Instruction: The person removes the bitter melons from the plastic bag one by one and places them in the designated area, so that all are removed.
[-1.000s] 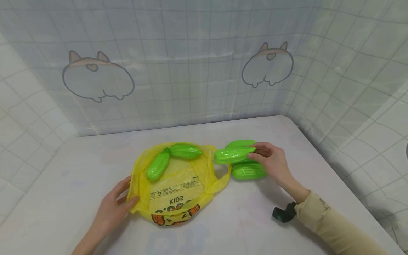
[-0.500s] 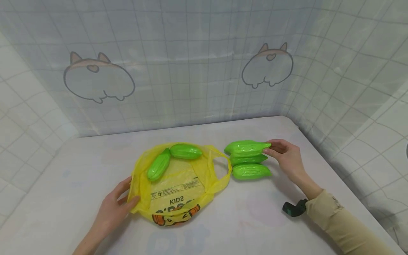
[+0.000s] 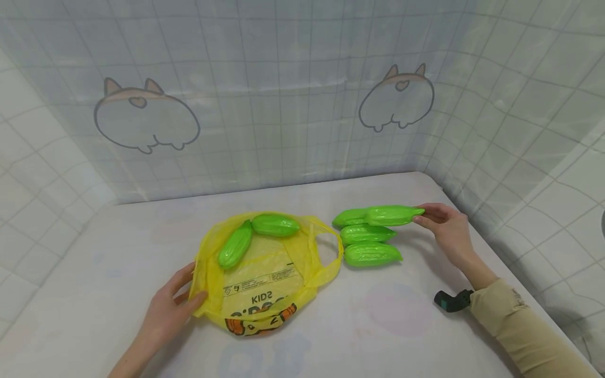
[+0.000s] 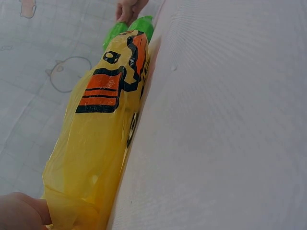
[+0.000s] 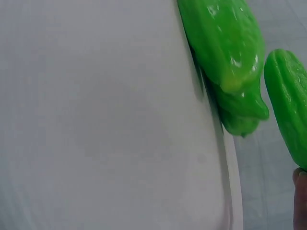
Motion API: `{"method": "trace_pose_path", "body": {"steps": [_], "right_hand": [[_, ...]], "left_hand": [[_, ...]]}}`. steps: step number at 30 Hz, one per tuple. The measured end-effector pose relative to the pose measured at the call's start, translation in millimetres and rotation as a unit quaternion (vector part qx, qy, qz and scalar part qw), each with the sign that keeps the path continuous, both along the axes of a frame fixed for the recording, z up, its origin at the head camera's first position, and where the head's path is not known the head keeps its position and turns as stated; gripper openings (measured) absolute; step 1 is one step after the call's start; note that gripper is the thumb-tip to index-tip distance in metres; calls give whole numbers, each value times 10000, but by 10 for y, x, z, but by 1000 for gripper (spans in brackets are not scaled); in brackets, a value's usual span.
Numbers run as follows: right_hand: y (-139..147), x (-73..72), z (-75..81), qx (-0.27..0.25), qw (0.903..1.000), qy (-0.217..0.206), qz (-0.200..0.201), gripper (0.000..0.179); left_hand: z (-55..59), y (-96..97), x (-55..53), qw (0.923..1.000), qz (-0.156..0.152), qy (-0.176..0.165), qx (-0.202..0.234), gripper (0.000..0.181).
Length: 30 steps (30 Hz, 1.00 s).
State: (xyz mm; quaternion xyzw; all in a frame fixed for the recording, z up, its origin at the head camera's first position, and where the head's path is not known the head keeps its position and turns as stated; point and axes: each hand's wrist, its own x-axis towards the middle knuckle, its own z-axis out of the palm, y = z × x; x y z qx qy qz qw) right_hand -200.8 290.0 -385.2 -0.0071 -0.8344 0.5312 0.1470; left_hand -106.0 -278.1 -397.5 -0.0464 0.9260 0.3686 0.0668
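My right hand (image 3: 446, 231) pinches the pointed end of a shiny green ribbed toy vegetable (image 3: 392, 214), resembling a bitter melon. In the right wrist view this vegetable (image 5: 290, 105) is apart from the others. Below it, three similar vegetables lie in a row on the table: a back one (image 3: 347, 217) partly covered, a middle one (image 3: 366, 234) and a front one (image 3: 371, 254). My left hand (image 3: 165, 310) holds the left rim of an open yellow plastic bag (image 3: 203, 273). Inside the bag are two more green vegetables, one slanted (image 3: 235, 245) and one sideways (image 3: 275, 224).
A black curved object (image 3: 451, 301) is beside my right sleeve (image 3: 520, 325). The bag's handle loop (image 3: 333, 270) touches or nearly touches the row of vegetables. A tile-patterned curtain (image 3: 293, 105) hangs behind the white table (image 3: 359, 336).
My right hand has moved right with its green vegetable, from near the bag to over the right end of the row. The left hand and bag have stayed in place.
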Motion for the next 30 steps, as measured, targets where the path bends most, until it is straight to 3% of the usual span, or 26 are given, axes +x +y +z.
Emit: {"method": "trace_pose_path", "body": {"steps": [14, 30], "right_hand": [[317, -62, -73, -178, 9994, -175, -230, 41], [507, -86, -207, 168, 9982, -358, -460, 45]], "left_hand": [[-7, -4, 7, 10000, -21, 66, 10, 80], [4, -1, 6, 10000, -8, -9, 42, 81]]}}
